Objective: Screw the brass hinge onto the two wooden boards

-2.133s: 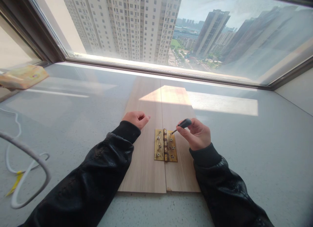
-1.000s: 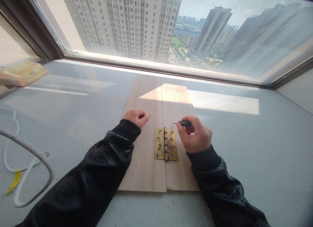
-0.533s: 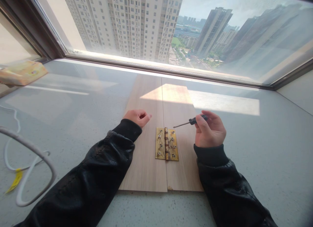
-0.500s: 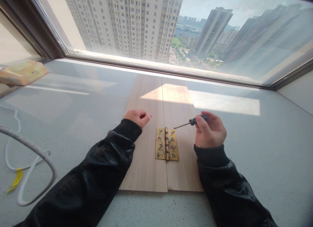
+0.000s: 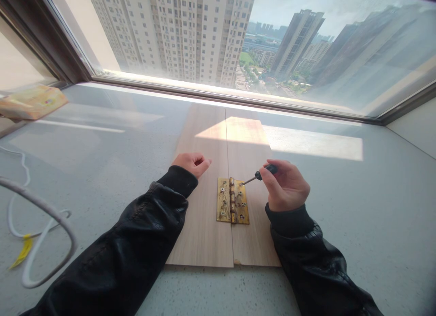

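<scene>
A brass-coloured hinge (image 5: pixel 224 207), worn and dark in patches, lies open across the seam between two pale wooden boards (image 5: pixel 200 243). Several cross-head screws show in both of its leaves. My right hand (image 5: pixel 289 184) grips a screwdriver (image 5: pixel 267 172) by its black handle, the shaft slanting down to the left. Its tip is at the top screw of the hinge's right leaf; whether it sits in the screw's slot I cannot tell. My left hand (image 5: pixel 191 164) is closed in a loose fist over the left board, above and left of the hinge, and holds nothing visible.
The boards lie on a speckled pale sill (image 5: pixel 340 207). A white cable (image 5: pixel 70 243) with a yellow tag (image 5: pixel 23 251) loops at the left. A tissue pack (image 5: pixel 34 100) sits in the far left corner. Behind runs a large window (image 5: pixel 218 39) with a dark frame.
My right hand has moved left and slightly down, bringing the screwdriver's tip from above the hinge to the top screw of the right leaf. The left hand stays in place.
</scene>
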A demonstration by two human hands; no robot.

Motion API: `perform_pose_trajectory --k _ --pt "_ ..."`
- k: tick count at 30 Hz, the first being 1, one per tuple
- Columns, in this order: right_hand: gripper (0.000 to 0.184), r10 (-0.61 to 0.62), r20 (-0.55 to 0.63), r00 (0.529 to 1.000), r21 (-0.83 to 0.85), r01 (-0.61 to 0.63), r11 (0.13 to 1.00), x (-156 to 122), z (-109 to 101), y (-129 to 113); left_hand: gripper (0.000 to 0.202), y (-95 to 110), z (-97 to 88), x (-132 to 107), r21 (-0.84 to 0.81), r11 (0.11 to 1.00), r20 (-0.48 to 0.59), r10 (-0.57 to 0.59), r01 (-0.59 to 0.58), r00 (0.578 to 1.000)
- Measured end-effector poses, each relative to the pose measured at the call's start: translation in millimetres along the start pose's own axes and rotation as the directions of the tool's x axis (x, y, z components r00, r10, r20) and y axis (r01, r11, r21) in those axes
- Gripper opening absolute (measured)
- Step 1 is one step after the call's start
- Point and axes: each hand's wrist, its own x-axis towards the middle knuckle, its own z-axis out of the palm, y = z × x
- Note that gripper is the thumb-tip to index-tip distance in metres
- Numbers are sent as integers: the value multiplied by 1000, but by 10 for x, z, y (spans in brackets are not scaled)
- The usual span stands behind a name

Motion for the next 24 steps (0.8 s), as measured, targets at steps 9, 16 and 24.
perform_pose_trajectory --k 9,16,24 --pt "23 -86 65 994 -50 89 995 -22 -34 63 40 1 3 0 1 1000 -4 1 -1 1000" --pt "13 -166 118 979 -213 188 959 8 -87 -93 39 -10 3 8 -3 1000 5 3 -3 1000" --pt "18 394 -19 919 222 -380 898 90 425 -159 39 10 -11 5 -7 1000 13 -2 2 1000"
